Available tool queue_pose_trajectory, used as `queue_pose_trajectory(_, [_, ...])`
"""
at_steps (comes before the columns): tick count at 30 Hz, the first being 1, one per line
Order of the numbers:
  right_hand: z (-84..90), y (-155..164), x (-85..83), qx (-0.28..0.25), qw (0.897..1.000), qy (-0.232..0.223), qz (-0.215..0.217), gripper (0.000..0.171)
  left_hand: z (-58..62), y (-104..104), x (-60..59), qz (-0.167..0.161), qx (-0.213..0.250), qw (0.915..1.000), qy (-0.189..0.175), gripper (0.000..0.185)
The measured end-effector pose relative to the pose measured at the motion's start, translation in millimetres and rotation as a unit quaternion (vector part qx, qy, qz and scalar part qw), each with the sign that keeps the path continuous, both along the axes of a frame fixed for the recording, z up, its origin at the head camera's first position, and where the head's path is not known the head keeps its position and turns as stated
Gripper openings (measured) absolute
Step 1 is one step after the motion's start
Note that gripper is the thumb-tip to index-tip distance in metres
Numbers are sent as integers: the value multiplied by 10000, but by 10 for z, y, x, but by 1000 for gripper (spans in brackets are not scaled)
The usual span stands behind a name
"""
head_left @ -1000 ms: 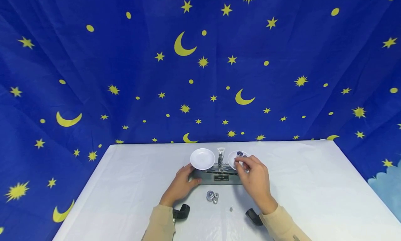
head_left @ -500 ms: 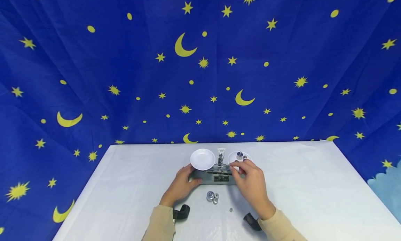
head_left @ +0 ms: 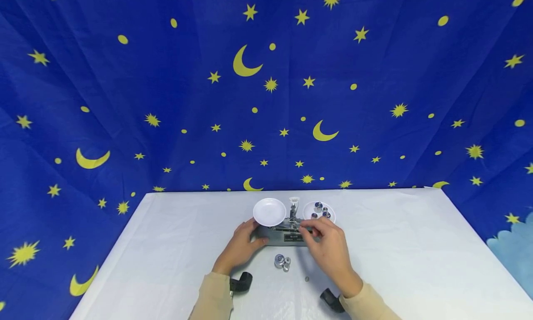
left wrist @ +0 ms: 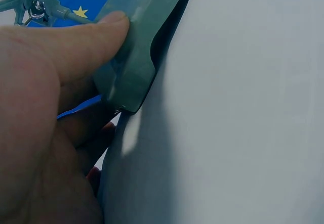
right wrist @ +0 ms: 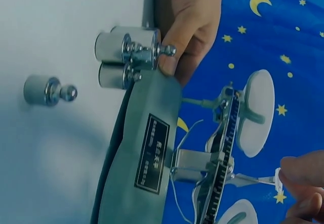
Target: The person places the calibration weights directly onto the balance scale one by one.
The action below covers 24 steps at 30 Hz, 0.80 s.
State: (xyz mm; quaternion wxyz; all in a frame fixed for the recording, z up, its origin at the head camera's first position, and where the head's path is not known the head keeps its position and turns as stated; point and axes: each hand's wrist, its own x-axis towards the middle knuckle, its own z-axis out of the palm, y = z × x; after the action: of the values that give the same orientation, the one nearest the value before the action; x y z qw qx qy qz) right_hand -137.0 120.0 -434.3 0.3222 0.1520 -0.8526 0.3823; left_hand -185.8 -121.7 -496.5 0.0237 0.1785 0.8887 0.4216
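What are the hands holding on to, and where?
The left hand grips the left end of the scale's grey base, thumb on top. The right hand pinches a small white piece by the scale's beam.

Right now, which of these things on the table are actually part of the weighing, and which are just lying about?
In use:
- balance scale, its base held by the left hand
- right hand, fingers at the scale's beam
- right pan with small metal weights
- left pan, holding nothing

Lying about:
- cluster of spare weights
- tiny single weight
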Motion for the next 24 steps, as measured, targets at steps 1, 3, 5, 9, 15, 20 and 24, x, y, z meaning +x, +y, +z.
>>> queue_pose_trajectory(1, [1,-9,6,-17,10000,-47,14,22,-1,-1,3,0,0,10000,3,67])
queue_pose_trajectory(3, [1,-28,20,-45,9998,-171,26,22,0,-3,9,5,-7,10000,17,66])
queue_pose_trajectory(5, [-1,-49,34,-92,9994,-331,59,22,2,-3,14,6,-18,10000,31,66])
queue_pose_trajectory(9, [-8,-91,53,-201,9979,-599,138,20,5,0,11,18,-42,10000,-12,66])
queue_pose_trajectory(15, [-28,-140,75,-215,9963,-799,237,20,0,-2,6,28,-76,10000,4,66])
queue_pose_trajectory(20, [-43,-184,99,-255,9939,-1023,314,20,-8,0,8,37,-67,10000,27,65])
queue_pose_trajectory(24, [-55,-210,114,-354,9900,-1294,437,20,-4,5,3,24,-50,10000,31,65])
